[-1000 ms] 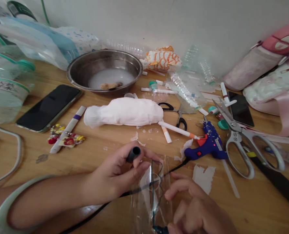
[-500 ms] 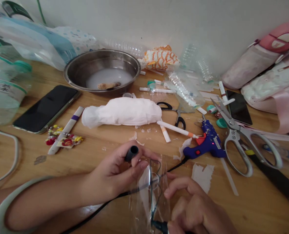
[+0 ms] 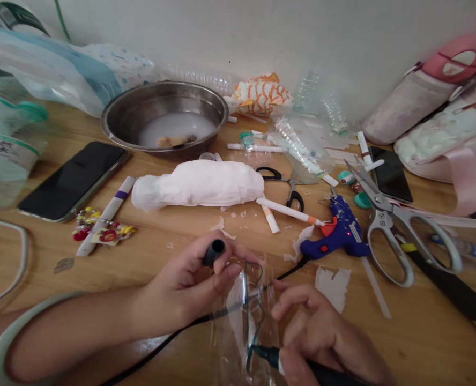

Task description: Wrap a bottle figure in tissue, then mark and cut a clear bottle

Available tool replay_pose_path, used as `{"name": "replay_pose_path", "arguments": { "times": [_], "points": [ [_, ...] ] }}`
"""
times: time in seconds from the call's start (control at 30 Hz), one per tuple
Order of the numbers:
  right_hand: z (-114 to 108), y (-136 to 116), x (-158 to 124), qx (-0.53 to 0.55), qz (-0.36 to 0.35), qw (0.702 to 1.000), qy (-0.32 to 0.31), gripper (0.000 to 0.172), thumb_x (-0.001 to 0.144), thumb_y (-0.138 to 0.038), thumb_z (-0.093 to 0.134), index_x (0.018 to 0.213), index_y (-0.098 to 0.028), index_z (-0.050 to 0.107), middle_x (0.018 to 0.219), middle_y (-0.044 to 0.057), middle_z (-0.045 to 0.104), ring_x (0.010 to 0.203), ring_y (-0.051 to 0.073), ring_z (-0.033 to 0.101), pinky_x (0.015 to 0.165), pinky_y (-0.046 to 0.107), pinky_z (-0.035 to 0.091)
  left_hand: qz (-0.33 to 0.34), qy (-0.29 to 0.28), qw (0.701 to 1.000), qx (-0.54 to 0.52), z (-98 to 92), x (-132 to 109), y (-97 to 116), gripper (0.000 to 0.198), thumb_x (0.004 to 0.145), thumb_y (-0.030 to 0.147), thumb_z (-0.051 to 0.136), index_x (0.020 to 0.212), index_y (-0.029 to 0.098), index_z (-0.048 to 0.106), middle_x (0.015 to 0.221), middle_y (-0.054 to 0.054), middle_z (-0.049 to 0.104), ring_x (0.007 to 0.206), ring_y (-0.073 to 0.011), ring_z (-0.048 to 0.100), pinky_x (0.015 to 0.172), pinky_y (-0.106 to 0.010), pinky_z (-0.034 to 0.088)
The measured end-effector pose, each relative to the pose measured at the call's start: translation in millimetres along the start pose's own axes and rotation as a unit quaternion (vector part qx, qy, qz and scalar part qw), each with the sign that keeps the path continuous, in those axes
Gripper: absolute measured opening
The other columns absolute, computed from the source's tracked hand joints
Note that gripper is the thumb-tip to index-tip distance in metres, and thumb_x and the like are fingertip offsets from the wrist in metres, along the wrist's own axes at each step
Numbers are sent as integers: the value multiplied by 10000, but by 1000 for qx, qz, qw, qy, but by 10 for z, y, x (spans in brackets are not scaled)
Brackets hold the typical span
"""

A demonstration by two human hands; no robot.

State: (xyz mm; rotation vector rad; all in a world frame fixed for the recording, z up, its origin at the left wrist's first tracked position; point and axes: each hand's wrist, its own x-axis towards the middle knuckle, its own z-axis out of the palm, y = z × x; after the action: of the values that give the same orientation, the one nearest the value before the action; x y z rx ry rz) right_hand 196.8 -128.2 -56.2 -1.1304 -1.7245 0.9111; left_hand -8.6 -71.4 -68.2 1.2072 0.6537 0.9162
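Note:
A clear plastic sheet (image 3: pixel 228 351), bent and glossy, lies at the bottom middle with a dark wavy outline drawn on it. My left hand (image 3: pixel 200 281) pinches its far edge and also keeps a dark marker cap (image 3: pixel 214 252) between the fingers, open end toward me. My right hand (image 3: pixel 318 327) grips a dark green marker (image 3: pixel 270 355), its tip touching the drawn line near the sheet's lower part. Beyond my hands rests a white paper-wrapped bottle (image 3: pixel 206 183). The black cord of the glue gun passes under the sheet.
To the right are a blue glue gun (image 3: pixel 336 238) with a lit red light, large scissors (image 3: pixel 386 225) and black-handled scissors (image 3: pixel 292 187). A metal bowl (image 3: pixel 109 126) of cloudy liquid stands behind. A phone (image 3: pixel 73 179) and a purple-banded marker (image 3: pixel 109 214) lie left.
The marker's tip has moved up a little along the drawn line, and more of the marker shows. My left hand stays on the sheet. The whole view has shifted slightly.

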Motion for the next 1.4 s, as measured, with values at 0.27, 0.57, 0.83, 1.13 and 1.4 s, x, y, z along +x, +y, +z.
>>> {"name": "replay_pose_path", "arguments": {
  "times": [0.27, 0.57, 0.83, 1.13, 1.4],
  "points": [
    [270, -155, 32, 87, 70, 978, 178, 197, 805, -116, 531, 660, -239, 479, 564, -84, 468, 741, 85, 589, 815, 223, 522, 13, 10, 999, 32, -2, 3, 19, 206, 921, 113, 510, 746, 209, 454, 1022, 17, 713, 969, -96, 662, 823, -178, 498],
    [282, -139, 48, 114, 84, 968, 207, 202, 794, -117, 539, 641, -229, 466, 573, -81, 491, 747, 78, 574, 777, 176, 500, 13, 1, 999, 40, -2, 7, 21, 205, 919, 97, 498, 766, 226, 453, 1036, 67, 716, 976, -61, 644, 856, -131, 476],
    [268, -121, 44, 109, 66, 972, 195, 182, 764, -90, 581, 673, -229, 505, 584, -82, 515, 735, 90, 602, 710, 198, 484, 12, -10, 997, 73, 8, -3, 54, 238, 895, 48, 494, 730, 209, 430, 1015, 42, 712, 996, -79, 658, 840, -151, 494],
    [281, -137, 43, 94, 64, 973, 202, 184, 770, -89, 558, 672, -228, 489, 584, -77, 500, 730, 92, 600, 711, 203, 490, 10, -9, 997, 70, 12, 3, 46, 225, 915, 100, 504, 734, 212, 431, 1020, 32, 710, 989, -74, 658, 818, -134, 490],
    [310, -145, 42, 129, 82, 967, 203, 182, 800, -107, 549, 688, -241, 497, 584, -73, 486, 712, 98, 577, 728, 216, 521, 12, -13, 999, 46, 9, 1, 52, 214, 922, 111, 504, 740, 204, 442, 1018, 1, 702, 1007, -110, 667, 817, -173, 505]
  ]
}}
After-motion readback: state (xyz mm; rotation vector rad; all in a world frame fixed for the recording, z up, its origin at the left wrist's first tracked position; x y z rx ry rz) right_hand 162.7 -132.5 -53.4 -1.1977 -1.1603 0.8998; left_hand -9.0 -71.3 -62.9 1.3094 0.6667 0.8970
